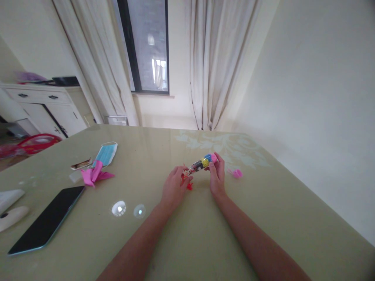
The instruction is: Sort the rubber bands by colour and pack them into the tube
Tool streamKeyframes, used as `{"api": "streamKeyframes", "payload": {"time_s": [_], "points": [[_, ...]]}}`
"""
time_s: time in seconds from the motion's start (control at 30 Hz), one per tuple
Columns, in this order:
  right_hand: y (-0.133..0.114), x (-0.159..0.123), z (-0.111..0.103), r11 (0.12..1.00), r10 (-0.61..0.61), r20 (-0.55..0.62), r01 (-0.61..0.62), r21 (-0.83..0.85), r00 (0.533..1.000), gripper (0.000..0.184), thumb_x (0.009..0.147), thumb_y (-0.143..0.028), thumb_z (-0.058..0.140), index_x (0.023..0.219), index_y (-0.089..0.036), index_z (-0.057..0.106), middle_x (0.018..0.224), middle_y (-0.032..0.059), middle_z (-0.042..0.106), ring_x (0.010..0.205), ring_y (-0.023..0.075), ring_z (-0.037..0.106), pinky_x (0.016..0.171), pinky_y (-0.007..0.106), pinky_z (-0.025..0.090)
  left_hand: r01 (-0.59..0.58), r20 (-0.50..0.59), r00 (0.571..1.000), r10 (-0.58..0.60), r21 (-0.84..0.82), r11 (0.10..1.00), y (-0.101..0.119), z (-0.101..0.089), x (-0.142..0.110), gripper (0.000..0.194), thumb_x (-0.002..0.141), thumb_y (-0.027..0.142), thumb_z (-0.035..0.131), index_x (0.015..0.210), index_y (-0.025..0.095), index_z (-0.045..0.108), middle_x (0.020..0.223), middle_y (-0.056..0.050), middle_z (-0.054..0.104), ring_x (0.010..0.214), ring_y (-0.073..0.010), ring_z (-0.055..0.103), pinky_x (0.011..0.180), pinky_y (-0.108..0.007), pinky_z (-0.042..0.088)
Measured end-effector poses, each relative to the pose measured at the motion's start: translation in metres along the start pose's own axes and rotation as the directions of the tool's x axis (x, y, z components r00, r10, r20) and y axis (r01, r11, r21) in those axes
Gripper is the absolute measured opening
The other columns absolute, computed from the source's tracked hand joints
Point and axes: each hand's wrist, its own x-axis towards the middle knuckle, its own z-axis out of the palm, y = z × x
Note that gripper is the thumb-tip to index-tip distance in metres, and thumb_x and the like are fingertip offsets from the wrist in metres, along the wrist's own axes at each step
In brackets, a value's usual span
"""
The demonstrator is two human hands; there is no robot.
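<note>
A clear tube (202,164) with black, yellow, blue and pink pieces in it is held tilted above the table, its pink end up and to the right. My right hand (216,175) is closed round that pink end. At the lower left end, my left hand (175,185) pinches the tube's tip, where red strings or ribbon (189,186) hang down beside the fingers. The exact kind of the tube's contents is too small to tell. To the right of my right hand lies a small pink piece (237,173) on the table.
On the left of the glossy table (187,249) lie a dark tablet (48,220), a pink folded paper (95,173), a blue face mask (106,154) and white objects (13,218). A wall (322,97) borders the right side; curtains (216,58) hang behind.
</note>
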Motion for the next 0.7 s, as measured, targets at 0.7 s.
{"api": "streamKeyframes", "payload": {"time_s": [0.7], "points": [[0.001,0.003,0.002,0.999,0.031,0.082,-0.032,0.015,0.996,0.046,0.096,-0.046,0.066,0.132,-0.021,0.054,0.116,0.0103,0.073,0.096,0.0204,0.070,0.076,0.033,0.058,-0.066,0.056,0.996,0.070,-0.063,0.996,-0.007,-0.015,0.006,0.033,0.100,0.027,0.051,0.125,0.026,0.073,0.124,-0.011,0.074,0.108,-0.0263,0.071,0.100,-0.041,0.054]]}}
